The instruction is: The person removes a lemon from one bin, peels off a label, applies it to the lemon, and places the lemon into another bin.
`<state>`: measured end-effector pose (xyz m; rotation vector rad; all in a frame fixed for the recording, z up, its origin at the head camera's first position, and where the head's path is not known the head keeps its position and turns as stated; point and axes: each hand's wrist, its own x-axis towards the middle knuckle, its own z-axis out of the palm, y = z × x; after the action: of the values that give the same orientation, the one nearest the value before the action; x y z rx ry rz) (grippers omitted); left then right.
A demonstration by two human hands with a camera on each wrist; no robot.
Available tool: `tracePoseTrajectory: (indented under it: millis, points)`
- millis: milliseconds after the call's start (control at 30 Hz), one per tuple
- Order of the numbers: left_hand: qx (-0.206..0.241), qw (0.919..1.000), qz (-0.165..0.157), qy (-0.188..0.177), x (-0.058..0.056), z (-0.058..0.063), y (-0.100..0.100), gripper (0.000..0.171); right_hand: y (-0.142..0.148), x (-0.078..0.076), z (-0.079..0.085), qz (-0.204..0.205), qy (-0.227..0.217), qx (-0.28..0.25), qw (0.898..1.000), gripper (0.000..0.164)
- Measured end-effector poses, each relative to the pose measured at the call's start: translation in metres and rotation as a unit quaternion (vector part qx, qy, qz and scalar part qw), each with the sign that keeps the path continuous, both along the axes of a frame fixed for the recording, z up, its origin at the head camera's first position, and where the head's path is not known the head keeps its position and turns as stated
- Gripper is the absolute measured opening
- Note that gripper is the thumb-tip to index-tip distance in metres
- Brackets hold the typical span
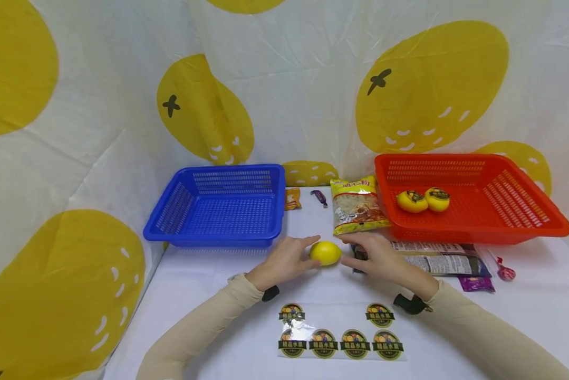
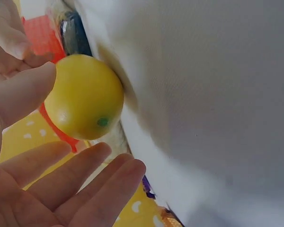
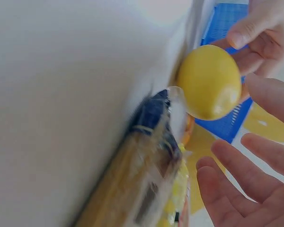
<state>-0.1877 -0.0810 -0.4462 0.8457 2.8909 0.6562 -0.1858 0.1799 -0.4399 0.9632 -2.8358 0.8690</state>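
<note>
A yellow lemon (image 1: 326, 253) lies on the white table between my two hands. My left hand (image 1: 286, 259) is at its left side, thumb and fingers spread apart; in the left wrist view the thumb tip overlaps the lemon's edge. On the other side, my right hand (image 1: 376, 258) reaches in with fingers parted and nothing in its grasp. Green shows in a small spot on the lemon (image 2: 85, 97) in the left wrist view. Nearer the body lies a clear sheet of round fruit stickers (image 1: 338, 318), several still on it.
A blue basket (image 1: 232, 244) stands at back left. The red basket (image 1: 474, 232) at back right holds two stickered lemons (image 1: 412, 201). Near it lie a yellow noodle packet (image 1: 358, 207), a dark-ended long packet (image 1: 438, 263), a purple wrapper (image 1: 476, 284) and a lollipop (image 1: 505, 272).
</note>
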Motion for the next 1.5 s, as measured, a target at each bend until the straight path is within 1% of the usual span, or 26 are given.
tracePoseTrajectory:
  millis: [67, 133, 200, 333, 433, 500, 567, 667, 767, 867, 1033, 1233, 1333, 1500]
  points:
    - [-0.002, 1.0000, 0.006, -0.003, 0.003, 0.001, -0.003, 0.066, 0.004, 0.005, 0.003, 0.001, 0.004, -0.003, 1.000, 0.057]
    - [-0.009, 0.9998, 0.016, 0.002, 0.008, 0.003, -0.007, 0.069, 0.008, 0.013, 0.007, -0.004, -0.004, 0.000, 1.000, 0.057]
    - [-0.009, 0.9996, 0.027, 0.003, 0.014, 0.005, -0.011, 0.070, 0.011, 0.022, 0.009, -0.007, -0.015, 0.005, 1.000, 0.056]
    - [-0.009, 0.9990, 0.043, 0.004, 0.030, 0.010, -0.020, 0.072, 0.014, 0.039, 0.011, 0.008, -0.013, 0.014, 1.000, 0.053]
    - [-0.012, 0.9991, 0.040, -0.001, 0.044, 0.013, -0.025, 0.069, 0.011, 0.051, 0.009, 0.032, -0.021, 0.025, 0.999, 0.051]
    - [-0.013, 0.9993, 0.034, -0.008, 0.053, 0.013, -0.028, 0.065, 0.007, 0.059, 0.007, 0.045, -0.047, 0.037, 0.997, 0.051]
    - [-0.022, 0.9993, 0.029, -0.015, 0.062, 0.012, -0.032, 0.061, 0.000, 0.065, 0.006, 0.061, -0.068, 0.047, 0.995, 0.050]
    - [-0.031, 0.9989, 0.020, -0.028, 0.072, 0.008, -0.040, 0.055, -0.013, 0.071, 0.003, 0.087, -0.086, 0.061, 0.991, 0.049]
    - [-0.047, 0.9983, 0.012, -0.033, 0.082, 0.005, -0.047, 0.051, -0.026, 0.074, -0.001, 0.119, -0.074, 0.074, 0.987, 0.048]
    - [-0.057, 0.9977, 0.004, -0.037, 0.090, 0.002, -0.053, 0.047, -0.040, 0.074, -0.005, 0.141, -0.056, 0.093, 0.984, 0.049]
    - [-0.063, 0.9973, -0.003, -0.040, 0.101, -0.001, -0.057, 0.045, -0.058, 0.073, -0.008, 0.154, -0.050, 0.121, 0.979, 0.052]
    - [-0.063, 0.9973, -0.008, -0.036, 0.107, -0.002, -0.057, 0.040, -0.068, 0.071, -0.010, 0.156, -0.036, 0.138, 0.977, 0.053]
    - [-0.063, 0.9975, -0.015, -0.028, 0.108, -0.001, -0.057, 0.036, -0.071, 0.071, -0.012, 0.159, -0.037, 0.141, 0.976, 0.053]
    - [-0.063, 0.9976, -0.019, -0.020, 0.109, -0.001, -0.057, 0.035, -0.075, 0.072, -0.012, 0.166, -0.038, 0.143, 0.975, 0.049]
